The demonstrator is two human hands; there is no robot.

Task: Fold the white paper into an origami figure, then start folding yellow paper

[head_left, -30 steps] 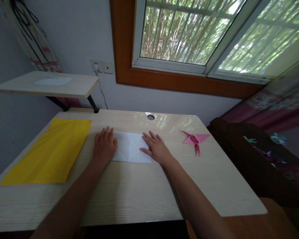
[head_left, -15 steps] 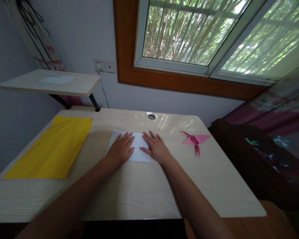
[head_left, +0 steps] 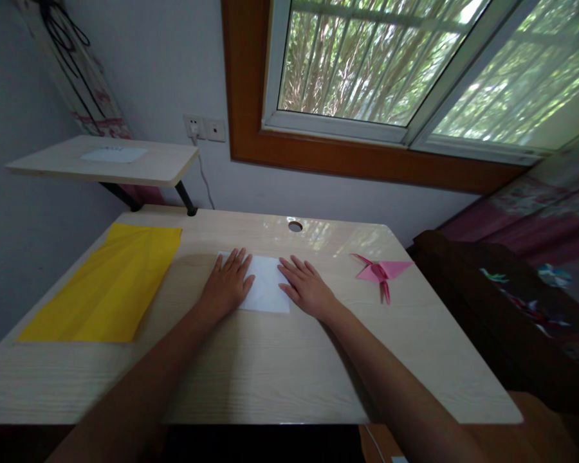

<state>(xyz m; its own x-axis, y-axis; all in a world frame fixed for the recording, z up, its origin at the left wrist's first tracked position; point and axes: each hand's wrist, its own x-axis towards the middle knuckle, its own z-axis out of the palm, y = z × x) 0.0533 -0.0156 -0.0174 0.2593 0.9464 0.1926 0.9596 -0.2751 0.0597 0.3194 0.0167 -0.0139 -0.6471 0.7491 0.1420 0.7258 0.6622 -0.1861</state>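
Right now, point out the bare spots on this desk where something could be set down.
The widest free patch is the near strip of the pale wooden desk, between the two forearms and its front edge. Another lies right of the pink folded paper figure. A narrower gap separates the yellow paper sheet from the left hand. The centre is crowded: both hands, the right hand too, press the white folded paper.

Desk [head_left: 270, 366] surface near edge lay bare and open in front of both forearms. Yellow sheet [head_left: 109, 286] lay flat, covering the left side. Pink folded figure [head_left: 381, 272] sat well right of right hand [head_left: 309, 290]. Raised shelf [head_left: 106, 164] overhung the far-left corner; wall closed off the far edge.
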